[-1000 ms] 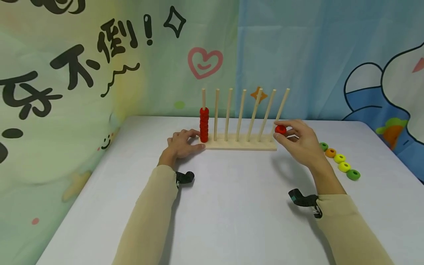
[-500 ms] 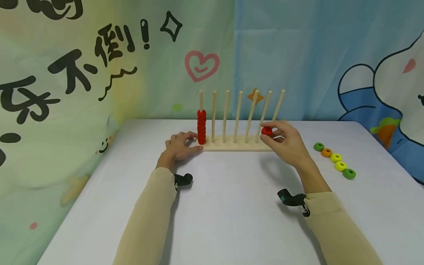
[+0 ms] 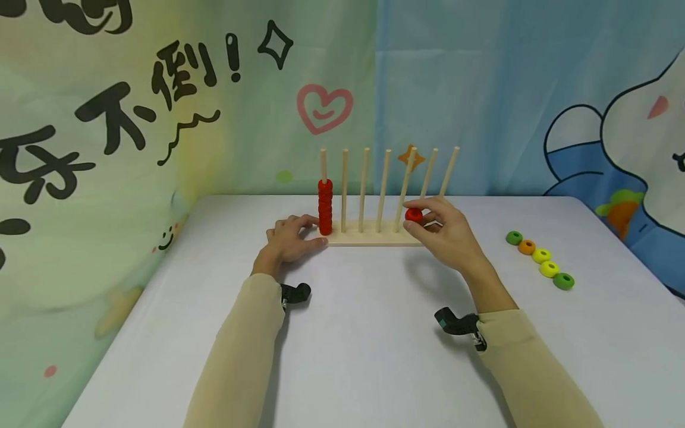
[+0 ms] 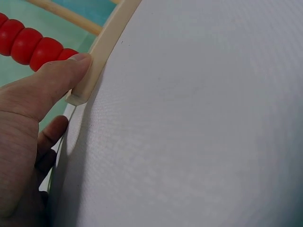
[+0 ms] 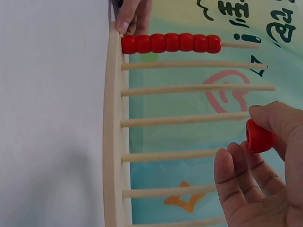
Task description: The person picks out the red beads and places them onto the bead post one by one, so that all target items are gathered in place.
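A wooden peg rack [image 3: 369, 239] with several upright rods stands towards the back of the white table. Red beads [image 3: 324, 208] are stacked on its leftmost rod, with the rod's top showing bare above them. My left hand [image 3: 293, 239] holds the rack's left end; its thumb [image 4: 66, 73] lies on the base beside the lowest bead, and the index fingertip is hidden behind. Between thumb and fingers my right hand [image 3: 449, 233] pinches one loose red bead [image 5: 259, 136]. That bead is off the rods, in front of the right half of the rack.
Right of the rack lies a slanting row of loose beads: a green bead [image 3: 514, 238], an orange bead [image 3: 527, 247], two yellow beads [image 3: 541, 255] and another green bead [image 3: 563, 281]. A printed cloth [image 3: 444, 89] hangs behind the table [image 3: 364, 345].
My right hand has moved left along the rack with the red bead, from beyond the right end to near the right-hand rods. The left hand stays at the rack's left end.
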### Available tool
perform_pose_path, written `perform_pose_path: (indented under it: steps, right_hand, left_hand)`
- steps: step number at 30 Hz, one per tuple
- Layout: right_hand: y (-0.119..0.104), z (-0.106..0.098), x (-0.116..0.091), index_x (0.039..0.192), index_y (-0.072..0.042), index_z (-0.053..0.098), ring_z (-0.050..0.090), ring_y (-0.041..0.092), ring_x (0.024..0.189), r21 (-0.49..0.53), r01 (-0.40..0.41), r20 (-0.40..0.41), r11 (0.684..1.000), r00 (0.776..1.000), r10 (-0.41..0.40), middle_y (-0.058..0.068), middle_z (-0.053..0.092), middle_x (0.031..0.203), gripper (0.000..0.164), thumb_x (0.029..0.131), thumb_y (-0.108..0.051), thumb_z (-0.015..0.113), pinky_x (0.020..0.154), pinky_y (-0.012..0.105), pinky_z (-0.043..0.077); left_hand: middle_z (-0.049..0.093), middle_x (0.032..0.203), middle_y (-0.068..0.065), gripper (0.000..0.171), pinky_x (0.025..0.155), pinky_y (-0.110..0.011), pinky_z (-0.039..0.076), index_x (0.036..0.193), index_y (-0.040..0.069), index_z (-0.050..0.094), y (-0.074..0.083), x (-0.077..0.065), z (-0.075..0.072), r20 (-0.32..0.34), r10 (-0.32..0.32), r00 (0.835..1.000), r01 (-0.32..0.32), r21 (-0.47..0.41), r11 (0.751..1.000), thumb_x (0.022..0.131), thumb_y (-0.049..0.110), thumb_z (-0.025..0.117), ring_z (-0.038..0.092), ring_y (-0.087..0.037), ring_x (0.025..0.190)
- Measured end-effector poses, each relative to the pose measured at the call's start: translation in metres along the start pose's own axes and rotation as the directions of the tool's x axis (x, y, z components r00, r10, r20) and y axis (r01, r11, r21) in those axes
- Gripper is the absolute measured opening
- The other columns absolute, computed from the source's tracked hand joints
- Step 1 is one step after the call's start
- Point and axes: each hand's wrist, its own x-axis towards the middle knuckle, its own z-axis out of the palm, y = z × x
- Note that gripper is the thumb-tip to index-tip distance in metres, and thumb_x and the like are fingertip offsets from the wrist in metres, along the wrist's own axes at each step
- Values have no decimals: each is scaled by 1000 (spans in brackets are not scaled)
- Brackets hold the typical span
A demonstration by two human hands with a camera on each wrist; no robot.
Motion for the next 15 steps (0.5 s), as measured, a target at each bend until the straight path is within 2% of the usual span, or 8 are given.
perform_pose_path:
  steps: [8,15]
  right_hand:
    - [-7,10,5,124,-9,65,61,19,92,28,37,15,999,999,-37,6,59,112,33,92,-11,70,75,22,53]
    - [-37,16,4,126,-2,62,62,29,91,60,22,27,998,999,-23,15,56,112,36,91,-2,68,76,24,53]
  left_hand:
    - [43,147,-3,61,107,-55,17,141,35,50,-1,2,0,-6,2,1000,-2,14,1000,86,56,66,25,-32,137]
    - [44,147,-4,61,107,-55,17,141,34,50,0,0,0,-9,6,1000,-6,18,1000,86,56,65,27,-33,136]
